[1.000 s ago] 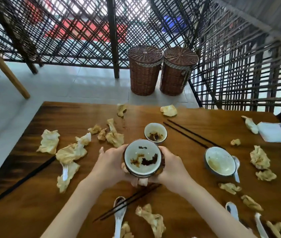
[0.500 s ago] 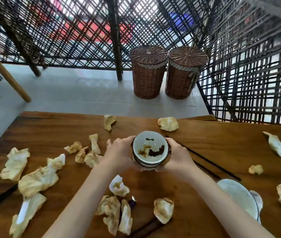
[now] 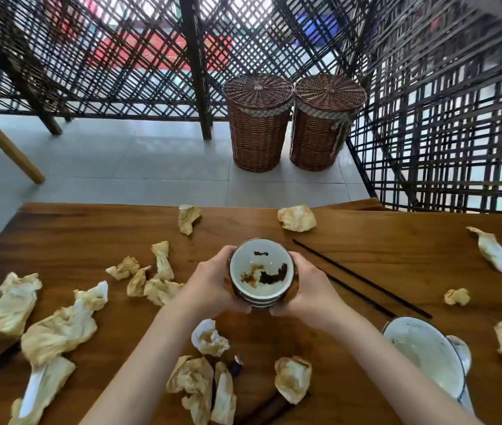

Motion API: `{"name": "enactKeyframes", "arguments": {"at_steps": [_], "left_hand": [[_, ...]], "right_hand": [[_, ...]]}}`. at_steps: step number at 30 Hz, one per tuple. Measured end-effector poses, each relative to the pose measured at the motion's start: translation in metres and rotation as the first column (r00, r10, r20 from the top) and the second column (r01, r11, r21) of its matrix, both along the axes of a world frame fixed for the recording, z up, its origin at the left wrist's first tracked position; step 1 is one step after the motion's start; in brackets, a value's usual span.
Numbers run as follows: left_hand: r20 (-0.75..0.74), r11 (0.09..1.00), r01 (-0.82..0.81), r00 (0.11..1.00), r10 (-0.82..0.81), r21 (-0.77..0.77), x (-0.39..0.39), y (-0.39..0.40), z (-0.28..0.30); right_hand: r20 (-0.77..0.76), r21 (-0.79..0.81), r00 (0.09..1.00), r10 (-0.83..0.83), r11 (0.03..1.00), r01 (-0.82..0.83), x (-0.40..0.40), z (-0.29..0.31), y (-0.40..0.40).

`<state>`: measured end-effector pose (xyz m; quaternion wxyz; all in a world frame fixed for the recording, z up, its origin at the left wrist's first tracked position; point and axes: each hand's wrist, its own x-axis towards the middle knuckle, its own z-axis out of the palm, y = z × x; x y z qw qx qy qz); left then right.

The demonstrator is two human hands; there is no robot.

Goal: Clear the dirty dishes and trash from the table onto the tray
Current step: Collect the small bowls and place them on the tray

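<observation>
Left hand and right hand gripped stacked bowls, fingers curled around sides. Judged ceramic: stiff, breakable, likely greasy; support underneath.

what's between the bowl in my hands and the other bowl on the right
In the head view, the right hand and two black chopsticks lie between the held bowl and the other bowl.

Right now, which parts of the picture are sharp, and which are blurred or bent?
Head view: the stained bowl and both hands, left hand and right hand, are sharp; the crumpled napkins at the left edge smear; the lattice screen bows from the wide lens.
</observation>
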<state>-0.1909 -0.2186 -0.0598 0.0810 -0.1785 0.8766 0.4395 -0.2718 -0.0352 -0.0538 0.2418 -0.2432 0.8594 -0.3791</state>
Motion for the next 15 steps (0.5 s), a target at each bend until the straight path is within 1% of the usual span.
{"name": "enactKeyframes", "arguments": {"at_steps": [3, 6, 11, 15], "left_hand": [[0.017, 0.999, -0.001, 1.000, 0.000, 0.045, -0.003, 0.000, -0.006], [0.014, 0.998, -0.017, 1.000, 0.016, 0.054, -0.005, 0.002, -0.013], [0.008, 0.999, -0.015, 1.000, 0.015, 0.050, -0.008, 0.002, -0.015], [-0.011, 0.997, 0.048, 0.999, -0.048, 0.059, -0.004, 0.007, -0.006]], "right_hand": [[0.068, 0.022, 0.998, -0.011, 1.000, 0.010, 0.001, -0.005, -0.001], [0.106, 0.022, 0.994, -0.038, 0.999, 0.036, 0.002, -0.011, -0.004], [0.097, -0.004, 0.992, -0.081, 0.997, 0.082, 0.005, -0.016, -0.006], [0.078, -0.007, 0.992, -0.097, 0.995, 0.098, 0.012, -0.009, 0.003]]}}
